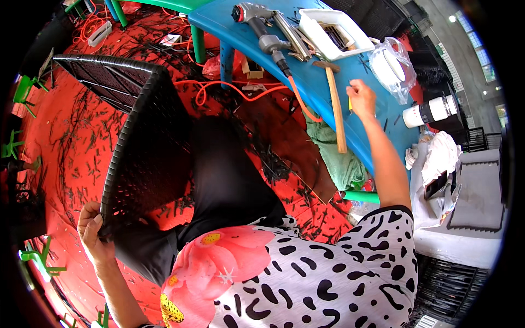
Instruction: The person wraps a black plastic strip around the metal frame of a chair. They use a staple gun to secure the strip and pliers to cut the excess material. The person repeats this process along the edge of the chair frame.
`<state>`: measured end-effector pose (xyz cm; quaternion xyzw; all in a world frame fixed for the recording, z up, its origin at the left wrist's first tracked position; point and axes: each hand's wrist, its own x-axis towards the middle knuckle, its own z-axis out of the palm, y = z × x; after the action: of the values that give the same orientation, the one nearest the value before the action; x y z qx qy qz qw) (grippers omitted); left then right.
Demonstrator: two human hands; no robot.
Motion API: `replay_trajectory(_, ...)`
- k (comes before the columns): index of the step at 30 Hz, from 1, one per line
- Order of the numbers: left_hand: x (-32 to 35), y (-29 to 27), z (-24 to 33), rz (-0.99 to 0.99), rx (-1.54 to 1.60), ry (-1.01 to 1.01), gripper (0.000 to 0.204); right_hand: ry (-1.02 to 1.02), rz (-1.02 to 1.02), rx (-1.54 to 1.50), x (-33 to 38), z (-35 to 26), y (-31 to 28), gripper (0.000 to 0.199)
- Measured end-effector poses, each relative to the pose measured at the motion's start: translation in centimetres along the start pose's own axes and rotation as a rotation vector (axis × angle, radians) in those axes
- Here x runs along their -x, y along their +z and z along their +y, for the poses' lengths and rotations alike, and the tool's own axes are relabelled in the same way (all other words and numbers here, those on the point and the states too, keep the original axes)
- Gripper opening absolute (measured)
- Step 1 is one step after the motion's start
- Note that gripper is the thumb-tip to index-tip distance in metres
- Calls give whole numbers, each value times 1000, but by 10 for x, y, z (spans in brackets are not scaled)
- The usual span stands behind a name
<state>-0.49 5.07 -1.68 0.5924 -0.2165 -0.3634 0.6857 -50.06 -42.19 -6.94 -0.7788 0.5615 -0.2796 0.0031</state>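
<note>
A black woven wicker furniture piece [156,136] with a tall side and a wrapped edge stands against my legs at the left. The fingers of my left hand [93,229] are closed round its lower near corner. Over the blue table [394,131] at the right, my right hand [362,99] is closed, with a small yellow thing [350,104] showing below the fingers; its kind is not clear. Just left of that hand lies a hammer [335,109] with a wooden handle, its end past the table's edge.
On the table are an air tool [268,42] with an orange hose [295,93], a white tray [334,54] of tools, a clear plastic bag [402,76] and a white bottle [432,111]. Black scraps litter the red floor covering [82,142]. Green cloth [333,150] hangs beside the table.
</note>
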Motion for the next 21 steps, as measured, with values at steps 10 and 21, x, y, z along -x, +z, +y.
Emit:
replay_trajectory(10, 6, 8, 5, 64, -6, 2, 27, -310, -19, 158, -100, -61, 73, 20)
replay_trajectory(21, 18, 22, 5, 254, -154, 0, 31, 91, -599, 443, -159, -126, 85, 24)
